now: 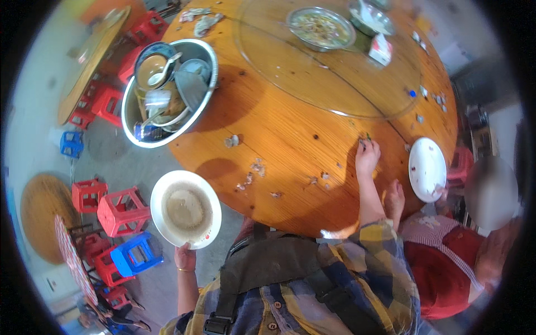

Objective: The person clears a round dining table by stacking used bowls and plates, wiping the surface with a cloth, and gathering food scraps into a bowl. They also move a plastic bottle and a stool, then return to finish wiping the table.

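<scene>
My left hand [185, 256] grips the rim of a wide white bowl [214, 205], held beyond the near left edge of a round wooden table [276, 138]. Cloudy brownish liquid stands in the bowl. Over the table's right side, my right hand [368, 157] has its fingers pinched around small dark and green food scraps. More scraps [258, 167] are scattered on the wood between the hands. A large metal basin [214, 79] at the table's left edge is piled with used bowls, a white spoon [165, 69] and other dishes.
A glass turntable [284, 88] bears a metal bowl of leftover food [321, 27], another metal bowl [368, 21] and a tissue pack [381, 50]. At right, a co-worker in a red apron [439, 268] holds a white oval plate [427, 167]. Red stools [121, 211] and a blue stool [136, 255] stand left.
</scene>
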A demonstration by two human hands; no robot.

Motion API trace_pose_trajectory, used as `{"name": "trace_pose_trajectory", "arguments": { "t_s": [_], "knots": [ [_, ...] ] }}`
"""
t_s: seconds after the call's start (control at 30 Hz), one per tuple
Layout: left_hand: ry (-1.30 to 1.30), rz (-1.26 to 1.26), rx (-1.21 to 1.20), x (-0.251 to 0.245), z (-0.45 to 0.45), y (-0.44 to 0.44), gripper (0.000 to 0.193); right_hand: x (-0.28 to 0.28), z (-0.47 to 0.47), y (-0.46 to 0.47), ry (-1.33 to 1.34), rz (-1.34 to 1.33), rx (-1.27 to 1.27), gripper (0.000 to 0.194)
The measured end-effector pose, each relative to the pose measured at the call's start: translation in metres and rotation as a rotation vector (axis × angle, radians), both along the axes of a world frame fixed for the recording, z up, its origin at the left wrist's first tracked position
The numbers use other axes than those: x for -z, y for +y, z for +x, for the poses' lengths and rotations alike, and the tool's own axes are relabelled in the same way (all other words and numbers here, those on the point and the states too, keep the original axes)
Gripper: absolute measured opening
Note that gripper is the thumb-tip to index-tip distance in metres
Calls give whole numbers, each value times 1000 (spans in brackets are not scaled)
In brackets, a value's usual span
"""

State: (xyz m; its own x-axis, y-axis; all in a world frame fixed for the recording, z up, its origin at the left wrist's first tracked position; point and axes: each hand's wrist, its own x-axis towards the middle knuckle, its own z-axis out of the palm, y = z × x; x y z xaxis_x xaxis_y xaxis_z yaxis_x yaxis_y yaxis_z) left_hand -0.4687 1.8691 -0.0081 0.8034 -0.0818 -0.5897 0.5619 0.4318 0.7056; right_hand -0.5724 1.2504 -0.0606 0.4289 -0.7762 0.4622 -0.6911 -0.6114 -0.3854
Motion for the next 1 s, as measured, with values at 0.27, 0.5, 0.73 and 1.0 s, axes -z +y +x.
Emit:
{"name": "trace_pose_trajectory", "arguments": {
  "t_s": [0.27,0.5,0.73,1.0],
  "knots": [
    [123,58,-29,58,-23,53,54,-7,37,104,-118,138,-306,24],
    [258,-73,273,172,37,40,47,-4,120,238,-110,154,-548,27],
    [226,-40,683,163,110,26,35,-4,176,376,-88,241,-731,19],
    [277,-190,670,113,152,78,44,-23,236,497,-109,498,-899,18]
  ]
}}
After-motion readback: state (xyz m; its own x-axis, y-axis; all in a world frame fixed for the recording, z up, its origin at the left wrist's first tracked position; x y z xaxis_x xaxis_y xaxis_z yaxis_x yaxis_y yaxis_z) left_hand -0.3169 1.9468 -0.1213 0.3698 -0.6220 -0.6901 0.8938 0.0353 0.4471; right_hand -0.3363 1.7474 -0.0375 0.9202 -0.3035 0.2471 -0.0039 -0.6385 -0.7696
